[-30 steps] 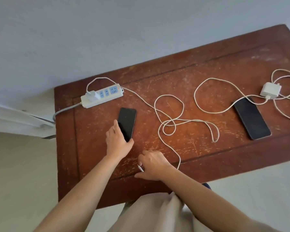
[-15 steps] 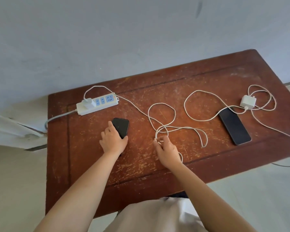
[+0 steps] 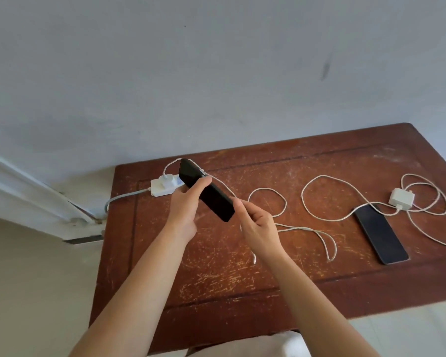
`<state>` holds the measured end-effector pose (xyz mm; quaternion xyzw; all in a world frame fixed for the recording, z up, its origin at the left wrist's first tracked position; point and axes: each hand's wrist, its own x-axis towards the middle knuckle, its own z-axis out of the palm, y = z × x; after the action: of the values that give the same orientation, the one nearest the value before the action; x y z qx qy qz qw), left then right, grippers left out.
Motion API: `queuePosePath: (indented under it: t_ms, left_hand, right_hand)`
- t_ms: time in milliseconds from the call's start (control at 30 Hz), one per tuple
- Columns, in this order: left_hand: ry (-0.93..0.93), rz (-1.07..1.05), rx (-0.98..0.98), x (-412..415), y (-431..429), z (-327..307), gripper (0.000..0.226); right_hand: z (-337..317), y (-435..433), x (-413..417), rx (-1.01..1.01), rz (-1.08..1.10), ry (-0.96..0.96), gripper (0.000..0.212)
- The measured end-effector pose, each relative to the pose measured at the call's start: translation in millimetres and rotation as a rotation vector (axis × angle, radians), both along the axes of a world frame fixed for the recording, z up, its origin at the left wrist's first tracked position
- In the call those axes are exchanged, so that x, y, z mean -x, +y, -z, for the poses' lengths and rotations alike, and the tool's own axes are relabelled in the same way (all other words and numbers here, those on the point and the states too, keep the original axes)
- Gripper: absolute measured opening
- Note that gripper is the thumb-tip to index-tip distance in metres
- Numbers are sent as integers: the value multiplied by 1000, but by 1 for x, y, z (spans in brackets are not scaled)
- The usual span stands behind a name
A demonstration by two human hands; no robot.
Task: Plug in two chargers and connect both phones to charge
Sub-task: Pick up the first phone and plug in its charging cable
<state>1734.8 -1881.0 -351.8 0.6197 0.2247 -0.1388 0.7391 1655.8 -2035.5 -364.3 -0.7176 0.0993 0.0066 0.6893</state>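
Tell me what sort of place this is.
Probably a plain room in a home: a scratched wooden table against a bare painted wall, with a power strip and tiled floor.

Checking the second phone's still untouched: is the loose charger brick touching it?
Apart. The head view shows bare wood between the charger brick and the phone on the table.

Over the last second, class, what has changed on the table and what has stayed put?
The left hand lifted the near phone off the table; the right hand took up its cable's end and brought it to the phone. The second phone, loose charger and power strip stayed put.
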Motion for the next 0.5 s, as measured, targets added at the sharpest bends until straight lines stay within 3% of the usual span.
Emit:
queuePosePath:
  t_ms: [233,333,500]
  left_hand:
    - [-125,44,163,10,-15,-33,50]
    - [-167,100,363,10,-19,-39,44]
    - [-87,89,731,9,-23,-32,79]
  right_hand:
    - [-22,-9,1,46,200,-171,28]
    - [-22,-19,0,-186,251,-36,36]
    - [-30,-24,3,-405,180,21,31]
